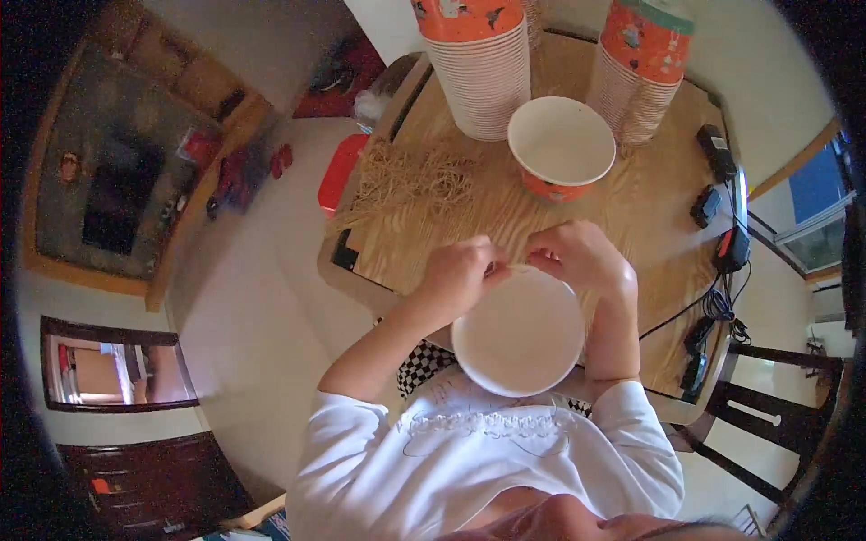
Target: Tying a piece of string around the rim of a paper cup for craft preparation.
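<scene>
A white paper tub (519, 335) is tilted in front of my chest, its wide mouth turned toward me. At its far rim my left hand (465, 272) is closed in a pinch. My right hand (582, 257) pinches just across from it, fingertips bent inward. Between the two sets of fingers a short bit of tan twine (520, 268) shows at the rim; the fingers hide most of it. Beyond my hands stands another paper tub (561, 142), white inside with an orange printed outside. A loose heap of tan twine (415, 185) lies on the table to the left.
Two tall stacks of nested paper tubs, a left stack (478, 86) and a right stack (636, 81), stand at the table's back. Black adapters and cables (717, 302) line the right edge of the wooden table (649, 216). A dark chair (767, 410) is at right, a red object (341, 171) beyond the left edge.
</scene>
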The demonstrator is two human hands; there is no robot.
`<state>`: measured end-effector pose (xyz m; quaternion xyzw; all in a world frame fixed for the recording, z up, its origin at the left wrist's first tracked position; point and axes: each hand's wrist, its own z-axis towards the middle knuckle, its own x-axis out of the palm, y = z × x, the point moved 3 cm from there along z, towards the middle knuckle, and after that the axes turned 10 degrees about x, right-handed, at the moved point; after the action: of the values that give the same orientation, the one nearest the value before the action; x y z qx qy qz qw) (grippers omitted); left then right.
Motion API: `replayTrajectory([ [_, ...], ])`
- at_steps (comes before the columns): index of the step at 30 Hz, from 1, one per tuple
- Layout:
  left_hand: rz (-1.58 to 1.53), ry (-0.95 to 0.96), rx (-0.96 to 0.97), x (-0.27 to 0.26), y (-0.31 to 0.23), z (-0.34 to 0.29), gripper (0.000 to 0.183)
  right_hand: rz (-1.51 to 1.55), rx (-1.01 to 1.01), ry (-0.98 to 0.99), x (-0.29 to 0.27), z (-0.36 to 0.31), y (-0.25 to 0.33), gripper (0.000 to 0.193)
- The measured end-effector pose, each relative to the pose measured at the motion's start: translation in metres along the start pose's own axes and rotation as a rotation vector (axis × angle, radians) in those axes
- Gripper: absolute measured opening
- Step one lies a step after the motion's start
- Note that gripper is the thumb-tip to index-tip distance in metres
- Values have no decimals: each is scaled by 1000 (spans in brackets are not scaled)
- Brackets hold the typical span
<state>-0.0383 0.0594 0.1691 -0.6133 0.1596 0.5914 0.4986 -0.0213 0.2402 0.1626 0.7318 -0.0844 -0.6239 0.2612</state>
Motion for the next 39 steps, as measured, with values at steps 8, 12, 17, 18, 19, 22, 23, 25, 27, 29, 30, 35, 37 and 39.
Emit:
replayTrajectory([
  [8, -757, -171, -191, 34, 32, -6, 19, 33, -39, -68, 5, 1, 6, 11],
  [12, -1037, -113, -338, 48, 28, 1, 20, 72, -29, -114, -1, 1, 14, 12],
  [17, -1317, -125, -469, 53, 21, 2, 21, 126, -21, -122, -7, 1, 16, 12],
  [18, -1250, -100, -497, 54, 21, 2, 21, 126, -19, -123, -4, 1, 14, 12],
  [19, -1182, -75, -524, 55, 22, 2, 21, 126, 26, -119, 1, 2, 7, 13],
  [22, -1235, -78, -487, 66, 26, -2, 21, 170, 57, -119, -4, 2, 8, 16],
  [23, -1234, -79, -488, 68, 26, -3, 21, 213, 44, -124, -6, 2, 9, 18],
  [25, -1285, -89, -543, 65, 20, -1, 21, 227, -35, -119, 2, 6, 1, 18],
  [27, -1285, -87, -521, 65, 21, -1, 21, 241, -118, -111, 4, 7, -1, 17],
  [29, -1285, -88, -500, 63, 21, -1, 21, 166, -87, -48, 3, 8, 1, 15],
  [30, -1281, -103, -490, 62, 20, -2, 22, 167, -88, -47, 1, 7, 2, 15],
  [35, -1268, -116, -486, 58, 18, -2, 22, 207, -37, -48, -7, 2, 3, 13],
  [37, -1272, -125, -474, 59, 19, -3, 21, 177, -39, -30, -7, 4, 2, 12],
  [39, -1256, -106, -481, 58, 19, -3, 21, 146, -39, -14, -7, 4, 2, 12],
])
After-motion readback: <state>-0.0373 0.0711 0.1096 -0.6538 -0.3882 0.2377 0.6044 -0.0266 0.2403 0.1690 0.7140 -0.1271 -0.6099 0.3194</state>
